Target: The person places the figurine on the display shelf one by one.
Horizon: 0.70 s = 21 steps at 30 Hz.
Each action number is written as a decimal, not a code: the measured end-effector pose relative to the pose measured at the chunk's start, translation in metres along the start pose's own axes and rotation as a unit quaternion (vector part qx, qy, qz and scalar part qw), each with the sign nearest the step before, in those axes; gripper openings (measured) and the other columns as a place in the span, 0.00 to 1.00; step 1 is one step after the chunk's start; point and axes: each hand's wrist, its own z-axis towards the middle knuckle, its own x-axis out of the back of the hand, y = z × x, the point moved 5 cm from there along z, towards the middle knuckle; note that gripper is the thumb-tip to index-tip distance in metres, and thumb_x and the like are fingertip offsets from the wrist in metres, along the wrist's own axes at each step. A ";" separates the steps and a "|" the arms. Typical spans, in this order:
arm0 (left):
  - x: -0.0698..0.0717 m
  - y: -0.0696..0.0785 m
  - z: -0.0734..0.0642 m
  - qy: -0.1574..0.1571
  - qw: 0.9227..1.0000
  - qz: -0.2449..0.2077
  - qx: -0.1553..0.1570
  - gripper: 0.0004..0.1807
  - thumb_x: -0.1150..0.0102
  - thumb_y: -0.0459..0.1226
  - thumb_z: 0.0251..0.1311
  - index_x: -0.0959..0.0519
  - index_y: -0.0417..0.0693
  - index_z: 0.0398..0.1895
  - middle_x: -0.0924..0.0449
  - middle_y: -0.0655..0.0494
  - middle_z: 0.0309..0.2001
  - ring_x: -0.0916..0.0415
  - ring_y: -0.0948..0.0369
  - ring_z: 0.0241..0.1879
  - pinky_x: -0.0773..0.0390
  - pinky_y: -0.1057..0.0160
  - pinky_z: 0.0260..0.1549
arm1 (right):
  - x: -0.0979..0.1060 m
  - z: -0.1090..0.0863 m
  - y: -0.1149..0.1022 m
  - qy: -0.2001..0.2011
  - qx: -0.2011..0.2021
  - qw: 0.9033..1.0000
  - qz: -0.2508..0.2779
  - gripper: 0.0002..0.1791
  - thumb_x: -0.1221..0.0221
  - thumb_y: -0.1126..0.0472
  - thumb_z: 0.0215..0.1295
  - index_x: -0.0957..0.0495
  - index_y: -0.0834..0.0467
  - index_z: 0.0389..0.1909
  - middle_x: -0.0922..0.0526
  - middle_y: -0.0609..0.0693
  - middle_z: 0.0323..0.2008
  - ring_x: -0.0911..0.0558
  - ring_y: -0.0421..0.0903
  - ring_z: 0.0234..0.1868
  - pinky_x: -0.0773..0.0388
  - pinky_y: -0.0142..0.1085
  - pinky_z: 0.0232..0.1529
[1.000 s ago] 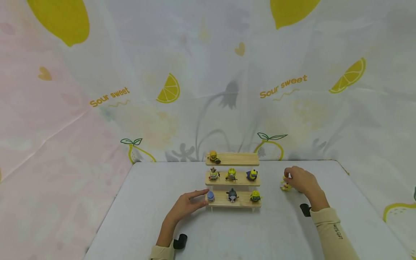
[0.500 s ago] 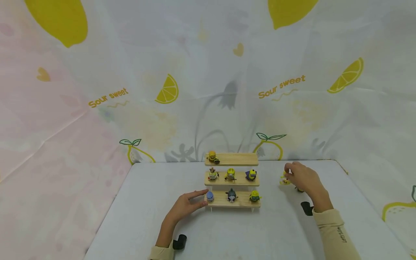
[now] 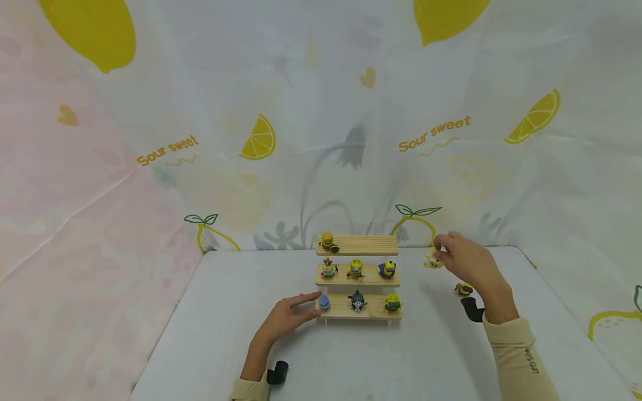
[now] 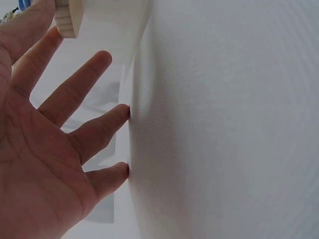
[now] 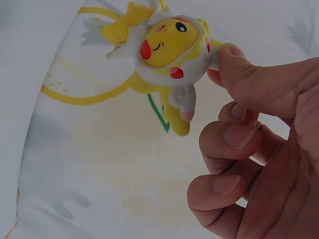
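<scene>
A small yellow-and-white toy figurine (image 5: 172,47) with red cheeks hangs from my right hand (image 3: 468,262), pinched between thumb and index finger. In the head view it is held up off the table, right of a three-tier wooden display stand (image 3: 371,245). My left hand (image 3: 286,319) touches the left end of the lowest shelf, its fingers spread. In the left wrist view, the thumb and a finger of the left hand (image 4: 45,164) lie at the wooden shelf end (image 4: 70,17), and two fingertips touch the white cloth. Beside that hand stands a blue figurine (image 3: 324,302).
One figurine (image 3: 327,241) stands on the top shelf's left end. The middle shelf bears three, including a caped one (image 3: 388,269). On the lowest are a dark figurine (image 3: 358,301) and a green-yellow one (image 3: 393,302). Another figurine (image 3: 463,288) lies on the table (image 3: 431,351).
My right hand has lifted the yellow-and-white figurine off the table and moved it up and slightly left. The figurine lying below that hand has come into sight. My left hand stays put.
</scene>
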 end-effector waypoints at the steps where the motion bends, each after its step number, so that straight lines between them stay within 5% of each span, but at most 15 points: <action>1: 0.000 -0.001 0.000 0.002 1.000 -0.001 -0.001 0.22 0.34 0.40 0.63 0.20 0.48 0.60 0.22 0.47 0.60 0.34 0.41 0.66 0.40 0.37 0.64 | 0.002 0.001 -0.002 0.004 0.003 1.000 0.001 0.02 0.36 0.62 0.65 0.20 0.54 0.37 0.28 0.46 0.29 0.30 0.41 0.25 0.33 0.37 0.21; 19: -0.002 -0.006 0.000 0.005 1.000 -0.012 0.000 0.24 0.33 0.39 0.62 0.21 0.46 0.62 0.23 0.48 0.61 0.37 0.42 0.67 0.43 0.38 0.67 | 0.031 0.029 -0.055 0.035 0.042 0.998 0.017 0.04 0.36 0.62 0.65 0.19 0.55 0.40 0.22 0.49 0.35 0.25 0.45 0.31 0.27 0.41 0.27; 21: -0.004 -0.016 0.003 0.003 1.000 -0.006 -0.001 0.24 0.33 0.40 0.62 0.21 0.48 0.62 0.23 0.49 0.61 0.37 0.43 0.67 0.43 0.39 0.67 | 0.031 0.033 -0.060 0.037 0.048 0.998 0.017 0.04 0.36 0.62 0.65 0.19 0.55 0.40 0.22 0.48 0.35 0.25 0.45 0.31 0.27 0.41 0.28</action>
